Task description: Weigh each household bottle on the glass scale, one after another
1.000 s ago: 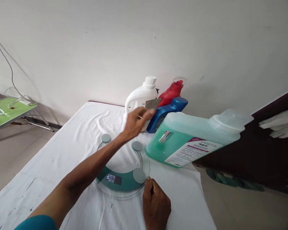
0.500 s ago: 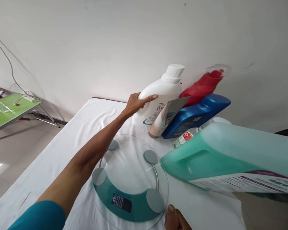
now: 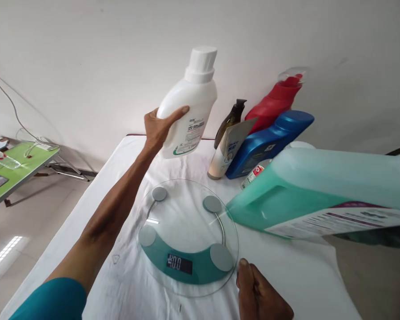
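A white detergent bottle (image 3: 188, 102) with a ribbed white cap is held by its side in my left hand (image 3: 162, 124), thumb across the front. The bottle is lifted off the table and tilts slightly to the right. Below it lies a round glass bathroom scale (image 3: 186, 226) with a teal band; its display reads 0.0. My right hand (image 3: 262, 291) is closed in a fist beside the scale's lower right edge, and I see nothing in it.
Right of the scale stands a large jug of green liquid (image 3: 313, 191). Behind are a blue bottle (image 3: 263, 149), a red bottle (image 3: 270, 104), a beige tube (image 3: 230, 149) and a dark pump bottle (image 3: 231, 122). A green table (image 3: 23, 171) stands at far left.
My left hand has raised the white detergent bottle off the table and moved it left, uncovering the dark pump bottle. More of my right fist now shows.
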`<action>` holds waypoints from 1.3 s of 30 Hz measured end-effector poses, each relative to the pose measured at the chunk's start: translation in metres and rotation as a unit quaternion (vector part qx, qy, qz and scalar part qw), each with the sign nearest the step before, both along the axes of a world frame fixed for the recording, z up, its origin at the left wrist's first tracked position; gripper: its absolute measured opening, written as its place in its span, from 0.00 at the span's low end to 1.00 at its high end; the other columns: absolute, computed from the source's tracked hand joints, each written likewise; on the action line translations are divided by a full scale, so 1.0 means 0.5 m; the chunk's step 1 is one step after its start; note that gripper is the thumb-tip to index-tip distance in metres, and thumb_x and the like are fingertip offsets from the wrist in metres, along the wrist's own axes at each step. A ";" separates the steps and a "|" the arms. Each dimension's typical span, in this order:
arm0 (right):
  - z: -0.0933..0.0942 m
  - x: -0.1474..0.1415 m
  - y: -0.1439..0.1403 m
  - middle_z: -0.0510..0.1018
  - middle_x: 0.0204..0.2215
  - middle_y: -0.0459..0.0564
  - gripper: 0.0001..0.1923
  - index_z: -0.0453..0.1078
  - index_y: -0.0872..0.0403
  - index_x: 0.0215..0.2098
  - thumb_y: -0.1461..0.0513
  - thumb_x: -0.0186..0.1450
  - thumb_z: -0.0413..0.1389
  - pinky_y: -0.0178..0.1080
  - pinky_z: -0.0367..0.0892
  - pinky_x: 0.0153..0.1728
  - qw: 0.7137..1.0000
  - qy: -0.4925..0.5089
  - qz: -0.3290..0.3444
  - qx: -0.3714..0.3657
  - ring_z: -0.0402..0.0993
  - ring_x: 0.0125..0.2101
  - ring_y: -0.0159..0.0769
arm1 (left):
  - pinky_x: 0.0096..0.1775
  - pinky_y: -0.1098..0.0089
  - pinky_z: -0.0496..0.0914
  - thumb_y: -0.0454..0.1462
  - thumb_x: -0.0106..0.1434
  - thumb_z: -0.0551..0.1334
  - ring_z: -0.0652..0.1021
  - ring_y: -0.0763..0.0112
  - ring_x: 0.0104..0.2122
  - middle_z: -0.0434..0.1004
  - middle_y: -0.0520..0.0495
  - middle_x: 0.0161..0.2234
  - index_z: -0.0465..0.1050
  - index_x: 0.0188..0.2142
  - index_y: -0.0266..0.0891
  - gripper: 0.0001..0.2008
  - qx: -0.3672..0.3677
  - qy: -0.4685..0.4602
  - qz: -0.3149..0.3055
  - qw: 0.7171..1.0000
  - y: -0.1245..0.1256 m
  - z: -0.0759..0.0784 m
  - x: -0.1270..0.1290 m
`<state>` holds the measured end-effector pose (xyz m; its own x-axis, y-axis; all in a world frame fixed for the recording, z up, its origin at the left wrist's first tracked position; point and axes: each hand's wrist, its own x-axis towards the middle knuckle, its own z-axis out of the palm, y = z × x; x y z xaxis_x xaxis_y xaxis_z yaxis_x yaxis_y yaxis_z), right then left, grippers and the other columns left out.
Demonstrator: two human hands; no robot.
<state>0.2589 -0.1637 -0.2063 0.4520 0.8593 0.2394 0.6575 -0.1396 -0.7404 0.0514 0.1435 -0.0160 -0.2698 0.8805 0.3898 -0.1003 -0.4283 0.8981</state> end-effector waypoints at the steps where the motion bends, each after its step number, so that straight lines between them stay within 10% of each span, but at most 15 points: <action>1: 0.001 0.001 0.003 0.67 0.14 0.44 0.32 0.60 0.46 0.20 0.40 0.76 0.48 0.37 0.61 0.24 1.000 -0.002 0.007 0.002 0.63 0.16 0.34 | 0.32 0.68 0.76 0.47 0.41 0.85 0.83 0.61 0.33 0.79 0.49 0.26 0.78 0.29 0.38 0.25 0.009 0.000 0.006 1.000 -0.021 0.015 -0.020; 8: 0.024 -0.001 0.016 0.69 0.14 0.47 0.28 0.59 0.46 0.19 0.43 0.73 0.47 0.40 0.58 0.27 1.000 -0.003 0.017 0.001 0.63 0.18 0.36 | 0.26 0.69 0.73 0.51 0.41 0.85 0.80 0.64 0.29 0.72 0.50 0.23 0.74 0.27 0.39 0.27 0.006 -0.002 0.023 1.000 -0.199 0.040 -0.121; 16: 0.047 -0.013 0.009 0.72 0.15 0.48 0.24 0.62 0.46 0.18 0.48 0.70 0.49 0.41 0.61 0.32 0.996 0.084 -0.027 -0.020 0.67 0.21 0.38 | 0.26 0.71 0.70 0.54 0.38 0.85 0.80 0.66 0.28 0.71 0.51 0.21 0.72 0.24 0.39 0.29 -0.086 -0.018 -0.028 0.996 -0.342 -0.007 -0.090; 39: 0.019 -0.002 0.014 0.70 0.15 0.45 0.25 0.61 0.46 0.19 0.46 0.71 0.51 0.41 0.64 0.28 0.987 0.155 -0.037 0.004 0.65 0.18 0.36 | 0.25 0.71 0.58 0.60 0.52 0.78 0.64 0.78 0.22 0.62 0.55 0.22 0.68 0.24 0.39 0.31 -0.042 0.067 -0.148 0.986 -0.331 -0.094 -0.107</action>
